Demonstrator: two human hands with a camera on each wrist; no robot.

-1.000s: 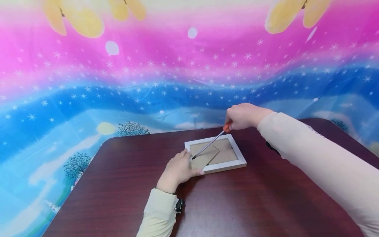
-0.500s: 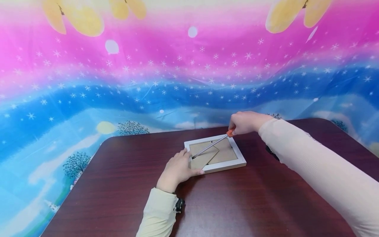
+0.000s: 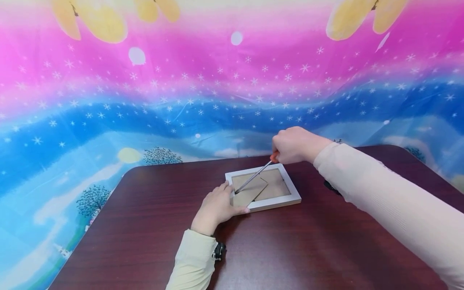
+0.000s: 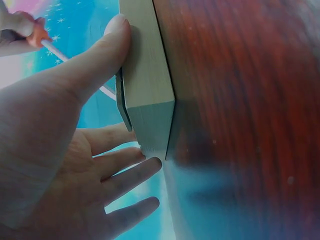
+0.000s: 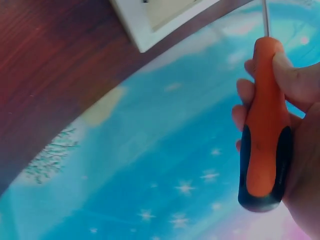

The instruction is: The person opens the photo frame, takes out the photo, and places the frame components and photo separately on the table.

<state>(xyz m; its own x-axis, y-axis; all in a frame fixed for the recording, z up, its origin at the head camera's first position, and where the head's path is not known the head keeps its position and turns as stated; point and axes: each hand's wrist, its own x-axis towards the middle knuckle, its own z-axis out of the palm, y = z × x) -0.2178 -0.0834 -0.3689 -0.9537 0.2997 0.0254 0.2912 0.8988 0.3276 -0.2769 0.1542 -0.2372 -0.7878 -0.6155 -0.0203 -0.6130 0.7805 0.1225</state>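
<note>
While the picture frame [image 3: 288,183] lies face down on the table, near my left hand and short of the table's far edge, I log the work as under way and unfinished. Its tan backing board [image 3: 278,187] sits inside the white rim, with a flap [image 3: 250,195] lying over part of it; I see nothing lifted out. A small dark tab [image 3: 254,200] shows at the near inner edge, beside the flap; whether it is bent up or down is too small to read. The screwdriver [image 5: 265,125] slants across the board, its metal shaft [image 3: 253,177] running down to a dark spot just inside the rim at the left end. Contact there looks likely, but I cannot tell what the tip is seated on or how far that spot is worked. My left hand [image 3: 216,205] braces that end: thumb laid along the near side, the other fingers spread wide about the end. My right hand [image 3: 295,144] is wrapped round the orange and black handle, thumb along it, above the far side of the frame. Judged from this alone: the tool is placed, the frame steadied, one spot being worked; left to do are that spot and, probably, any other fastenings along the inner edge, count uncertain. Further out: the dark red table [image 3: 163,225], a black wristband [image 3: 219,251] below my left hand, and a printed cloth [image 3: 181,80] behind.
</note>
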